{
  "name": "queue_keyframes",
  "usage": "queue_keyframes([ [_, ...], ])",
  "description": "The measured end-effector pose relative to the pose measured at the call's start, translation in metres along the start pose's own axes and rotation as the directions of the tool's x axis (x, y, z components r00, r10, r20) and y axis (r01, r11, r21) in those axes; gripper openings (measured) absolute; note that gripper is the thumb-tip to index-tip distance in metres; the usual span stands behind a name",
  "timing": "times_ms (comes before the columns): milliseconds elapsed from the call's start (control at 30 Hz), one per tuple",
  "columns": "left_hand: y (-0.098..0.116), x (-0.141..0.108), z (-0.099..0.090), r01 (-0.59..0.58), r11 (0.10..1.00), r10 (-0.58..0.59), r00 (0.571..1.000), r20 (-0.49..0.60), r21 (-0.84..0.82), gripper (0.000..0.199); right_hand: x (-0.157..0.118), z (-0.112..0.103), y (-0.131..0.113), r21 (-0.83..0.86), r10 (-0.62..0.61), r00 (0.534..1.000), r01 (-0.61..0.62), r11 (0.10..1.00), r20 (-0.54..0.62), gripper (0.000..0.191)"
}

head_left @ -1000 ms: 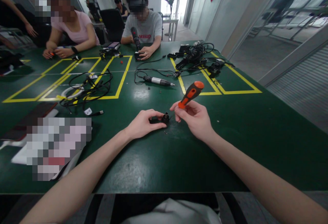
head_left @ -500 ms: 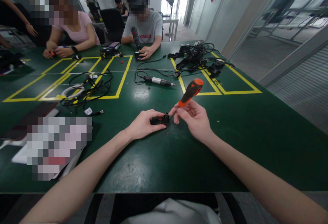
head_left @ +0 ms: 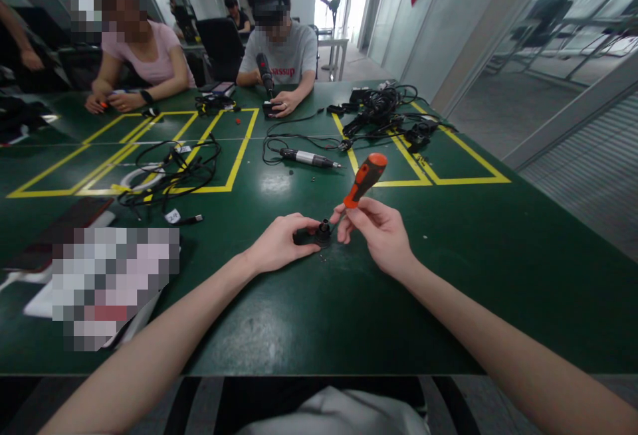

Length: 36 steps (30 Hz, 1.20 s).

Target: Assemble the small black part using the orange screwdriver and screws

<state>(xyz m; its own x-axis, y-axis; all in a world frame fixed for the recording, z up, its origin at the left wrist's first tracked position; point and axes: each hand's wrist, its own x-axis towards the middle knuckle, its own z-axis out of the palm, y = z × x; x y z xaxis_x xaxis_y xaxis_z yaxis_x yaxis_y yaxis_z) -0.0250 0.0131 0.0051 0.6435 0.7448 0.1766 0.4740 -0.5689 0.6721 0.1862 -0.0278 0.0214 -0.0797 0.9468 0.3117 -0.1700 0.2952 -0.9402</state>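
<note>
A small round black part (head_left: 323,233) with a raised hollow centre stands on the green table. My left hand (head_left: 285,241) grips its left side between thumb and fingers. In my right hand (head_left: 379,228) is a screwdriver (head_left: 367,178) with an orange and dark grey handle, pinched near the lower end of the handle. The handle leans up and to the right. Its thin shaft runs down toward the right side of the black part; I cannot tell whether the tip touches it. Tiny screws (head_left: 323,259) lie just in front of the part.
An electric screwdriver pen (head_left: 310,158) with a cord lies beyond my hands. Black cables (head_left: 174,163) lie at left, a larger cable heap (head_left: 379,106) at back right. A phone (head_left: 60,232) sits near left. Across the table, a co-worker's hand (head_left: 284,104) steadies a black item under a power driver.
The screwdriver's handle has swung slightly left and stands more upright. My left hand and the black part have hardly moved.
</note>
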Motion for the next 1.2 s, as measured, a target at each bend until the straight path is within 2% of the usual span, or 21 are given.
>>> queue_keyframes([
  [100,0.0,0.0002,0.0001,0.003,1.0,-0.003,1.0,0.001,0.0,0.033,-0.0028,0.0017,-0.0003,0.014,-0.029,0.999,0.03,0.999,-0.021,0.039],
  [333,0.0011,0.0,-0.0002,0.013,1.0,-0.013,1.0,0.01,-0.004,0.033,-0.0014,-0.0005,-0.002,-0.102,-0.021,0.999,0.016,0.995,-0.042,0.038],
  [567,0.0007,-0.0006,0.0008,0.009,1.0,-0.009,1.0,0.0,0.003,0.033,-0.0019,0.0006,0.0004,-0.027,-0.03,0.999,0.03,0.999,0.023,0.036],
  [867,0.0018,0.0,-0.0002,0.006,1.0,-0.006,1.0,0.01,0.006,0.032,-0.0023,-0.0019,-0.0012,-0.11,-0.017,1.0,0.016,0.994,-0.004,0.038],
  [1033,0.0005,0.0001,0.0013,0.004,1.0,-0.004,1.0,-0.003,0.012,0.032,-0.0014,-0.0017,0.0014,-0.09,-0.02,0.999,0.024,0.996,0.042,0.039],
  [1200,0.0004,-0.0003,0.0013,0.001,1.0,-0.001,1.0,0.0,0.011,0.032,-0.0027,0.001,0.0034,-0.059,-0.027,1.0,0.027,0.998,-0.013,0.039],
])
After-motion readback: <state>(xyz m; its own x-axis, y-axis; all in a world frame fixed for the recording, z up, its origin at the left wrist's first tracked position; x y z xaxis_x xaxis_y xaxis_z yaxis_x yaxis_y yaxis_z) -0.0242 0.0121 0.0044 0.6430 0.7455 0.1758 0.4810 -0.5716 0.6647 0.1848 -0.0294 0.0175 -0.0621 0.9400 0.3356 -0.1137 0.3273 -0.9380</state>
